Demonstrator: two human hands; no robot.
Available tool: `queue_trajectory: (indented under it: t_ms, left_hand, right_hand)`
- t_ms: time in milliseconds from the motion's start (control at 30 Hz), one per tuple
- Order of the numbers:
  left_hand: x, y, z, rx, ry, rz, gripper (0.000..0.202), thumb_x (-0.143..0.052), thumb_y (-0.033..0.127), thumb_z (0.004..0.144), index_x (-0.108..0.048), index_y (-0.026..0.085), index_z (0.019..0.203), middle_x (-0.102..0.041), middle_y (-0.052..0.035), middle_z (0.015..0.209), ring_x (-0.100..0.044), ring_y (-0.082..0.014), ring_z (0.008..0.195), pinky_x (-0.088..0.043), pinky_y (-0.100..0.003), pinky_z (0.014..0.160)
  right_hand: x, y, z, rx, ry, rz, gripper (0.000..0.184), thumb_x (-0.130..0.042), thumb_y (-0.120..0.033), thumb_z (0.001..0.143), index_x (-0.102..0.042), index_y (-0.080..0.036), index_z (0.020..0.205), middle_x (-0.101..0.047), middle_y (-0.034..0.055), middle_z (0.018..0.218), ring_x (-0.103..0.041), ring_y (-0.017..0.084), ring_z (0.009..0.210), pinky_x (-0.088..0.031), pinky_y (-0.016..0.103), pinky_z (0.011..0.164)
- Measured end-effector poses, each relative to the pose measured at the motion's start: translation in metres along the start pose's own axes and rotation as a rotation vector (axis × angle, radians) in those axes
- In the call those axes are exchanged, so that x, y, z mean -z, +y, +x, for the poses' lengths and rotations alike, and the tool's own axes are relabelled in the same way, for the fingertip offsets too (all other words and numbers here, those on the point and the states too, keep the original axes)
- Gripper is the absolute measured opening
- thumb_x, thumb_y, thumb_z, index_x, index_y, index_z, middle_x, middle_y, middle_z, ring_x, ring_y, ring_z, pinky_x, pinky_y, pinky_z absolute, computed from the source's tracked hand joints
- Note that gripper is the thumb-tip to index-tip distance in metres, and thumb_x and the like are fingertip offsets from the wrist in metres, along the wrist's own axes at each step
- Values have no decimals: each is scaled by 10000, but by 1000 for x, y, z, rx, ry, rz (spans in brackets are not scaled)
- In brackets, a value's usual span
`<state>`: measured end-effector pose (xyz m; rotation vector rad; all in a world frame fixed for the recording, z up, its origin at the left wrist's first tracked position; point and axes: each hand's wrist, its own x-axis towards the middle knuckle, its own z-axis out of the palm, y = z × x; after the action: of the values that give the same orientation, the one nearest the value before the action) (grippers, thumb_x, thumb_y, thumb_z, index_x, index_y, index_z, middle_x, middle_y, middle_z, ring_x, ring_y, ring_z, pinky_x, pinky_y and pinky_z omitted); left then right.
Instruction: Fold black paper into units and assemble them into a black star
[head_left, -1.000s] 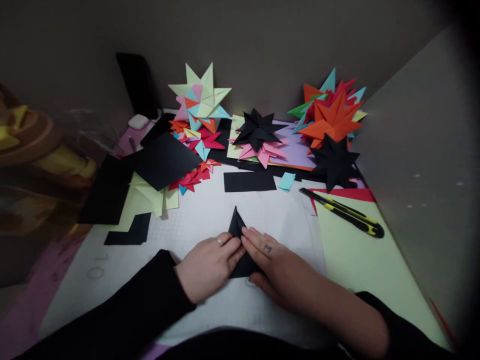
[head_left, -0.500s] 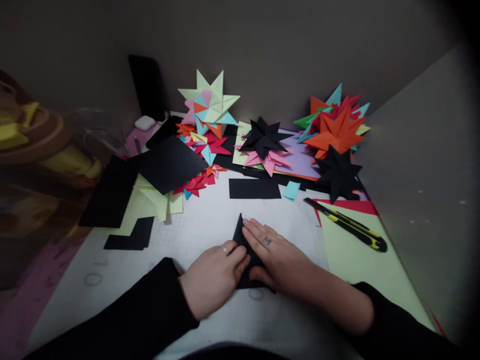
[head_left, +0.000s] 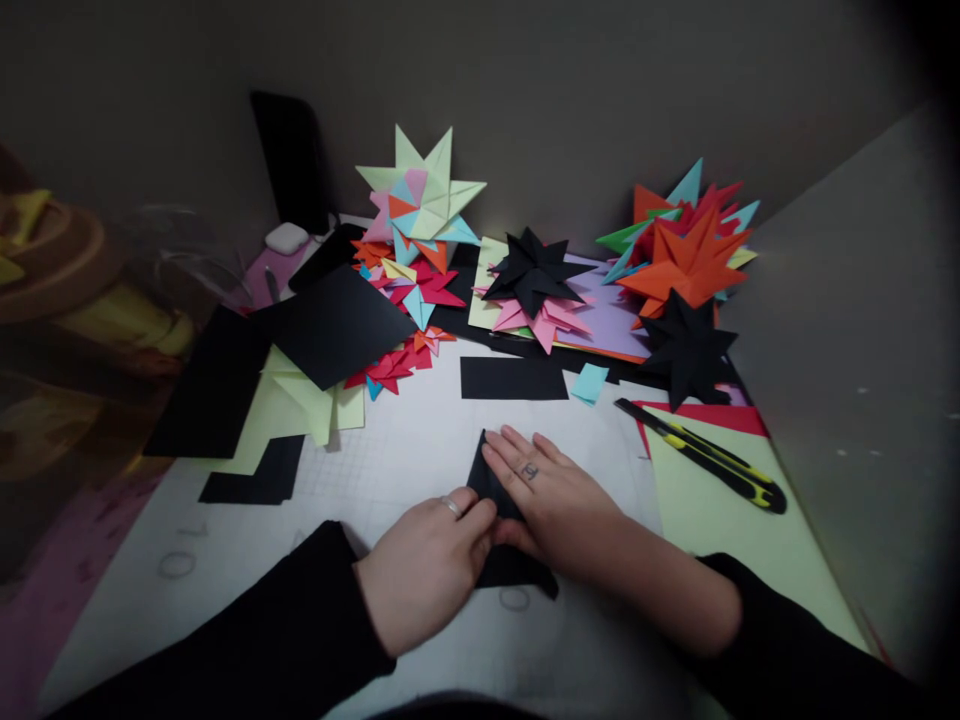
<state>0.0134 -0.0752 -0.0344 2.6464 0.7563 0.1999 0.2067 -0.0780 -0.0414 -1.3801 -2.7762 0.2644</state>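
A folded sheet of black paper (head_left: 510, 567) lies on the white table mat in front of me, its narrow tip pointing away and its wide edge toward me. My left hand (head_left: 435, 565), with a ring on one finger, is curled closed on the paper's left side. Across the right side of the sheet my right hand (head_left: 551, 500) lies flat, fingers stretched toward the tip. Its thumb meets the left fingertips over the paper. Both hands cover much of the sheet, so its inner folds are hidden.
A yellow-black utility knife (head_left: 705, 455) rests on pale green paper (head_left: 712, 530) at right. Beyond my hands lie a black paper strip (head_left: 514, 378) and a light blue scrap (head_left: 589, 383). Folded paper stars (head_left: 536, 270) line the back. Black sheets (head_left: 337, 325) and a dark phone (head_left: 291, 160) are left.
The right thumb has moved up to the left fingertips, leaving more of the paper's lower part in view. The sheet's lower right corner now curls. The camera view has shifted slightly.
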Motion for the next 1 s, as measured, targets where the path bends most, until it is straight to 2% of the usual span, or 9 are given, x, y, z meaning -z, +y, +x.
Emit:
queue_trajectory:
  t_ms: [133,233,333,433,467,533,633,733,1000]
  left_hand:
    - [2,0,0,24,-57,4,253,-345,164,947,-594,137,911,-594,-64,867,-546,-201,781,-505,-346,623]
    - [4,0,0,-19,-59,27,264,-331,157,948,-592,136,983,-594,-72,896,-546,-213,810,-504,-350,624]
    - [7,0,1,-22,-55,40,263,-336,142,946,-585,133,1028,-593,-78,926,-547,-206,826,-502,-336,631]
    - [11,2,2,12,-98,30,264,-340,133,942,-593,138,1016,-604,-73,942,-553,-204,835,-503,-330,636]
    - [12,2,3,17,-110,25,267,-338,135,943,-596,139,1010,-608,-71,943,-555,-206,840,-503,-331,637]
    - [13,3,3,28,-123,18,273,-332,140,945,-599,138,1002,-612,-69,935,-559,-209,845,-503,-332,643]
    - [13,3,3,42,-113,9,269,-335,142,946,-597,137,1006,-607,-68,927,-560,-202,842,-499,-324,644]
    - [11,2,1,24,-89,22,250,-355,138,939,-597,142,1004,-598,-67,926,-551,-197,840,-487,-308,627]
    - [5,0,-2,-41,-64,88,256,-366,131,928,-592,126,1050,-591,-82,952,-547,-211,846,-483,-317,604]
  right_hand:
    - [3,2,5,9,-31,-32,715,-566,-520,821,-425,-66,1355,-418,212,1406,-332,360,1331,-303,570,1051]
    - [8,10,11,3,-47,6,710,-587,-494,809,-414,-82,1362,-415,201,1413,-325,365,1332,-270,592,1054]
    - [18,22,17,-95,50,159,524,-543,-348,847,-472,-114,1310,-536,164,1321,-442,323,1258,-355,529,1012]
    - [28,31,26,-346,216,416,234,-501,-259,841,-644,-155,995,-688,104,985,-637,221,903,-503,353,779]
    - [29,33,31,-424,214,518,167,-518,-253,819,-652,-166,866,-689,72,851,-641,187,761,-505,302,674]
    - [28,33,40,-530,110,724,96,-563,-244,762,-613,-176,716,-631,8,639,-586,136,550,-450,234,507]
    - [21,33,54,-600,-33,884,66,-586,-232,719,-569,-178,687,-528,-52,481,-497,96,389,-351,188,383]
    - [15,32,61,-622,-69,866,96,-596,-234,708,-536,-183,652,-498,-68,423,-456,82,327,-305,175,342]
    - [16,28,66,-605,-38,775,138,-586,-244,744,-499,-194,650,-478,-81,377,-451,81,291,-317,171,340]
